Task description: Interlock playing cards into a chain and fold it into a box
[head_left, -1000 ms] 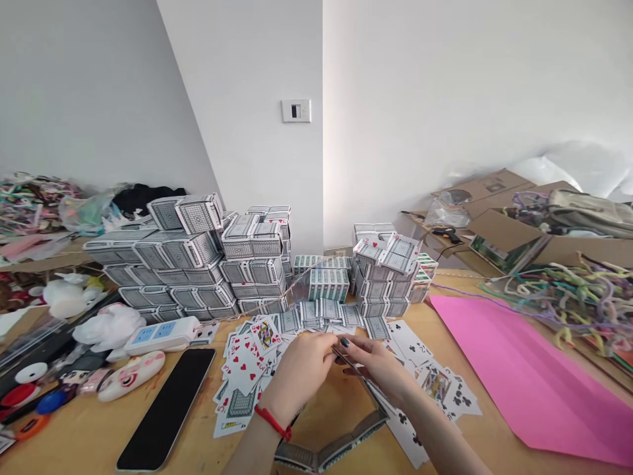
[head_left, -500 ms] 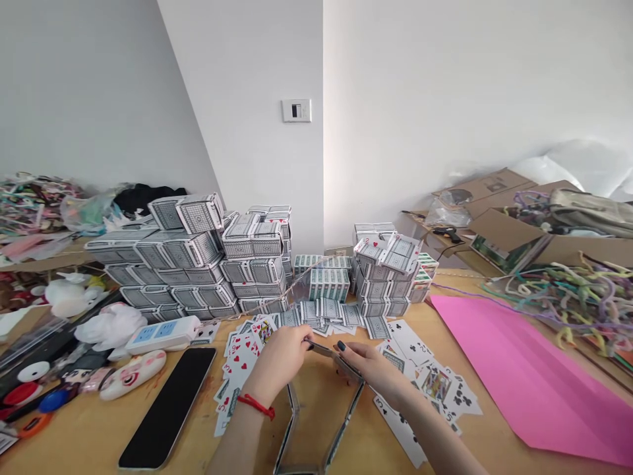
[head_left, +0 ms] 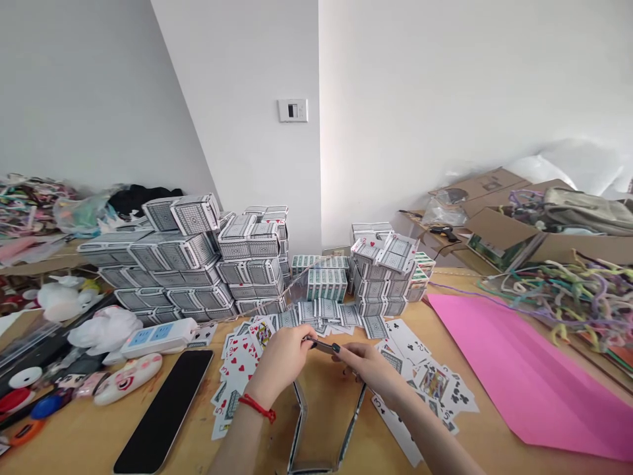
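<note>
Since a second ago the left hand (head_left: 283, 361) and right hand (head_left: 370, 371) have drawn apart; each pinches an end of the card frame's (head_left: 324, 347) far span, neither nearer. That span runs crosswise, dipping rightward; the thin, angular, patterned loop reaches toward the table's (head_left: 195, 442) near edge.

Bright, soft light glows on the wall (head_left: 475, 112); shadows fall faintly, and the outer edges look stretched.
</note>
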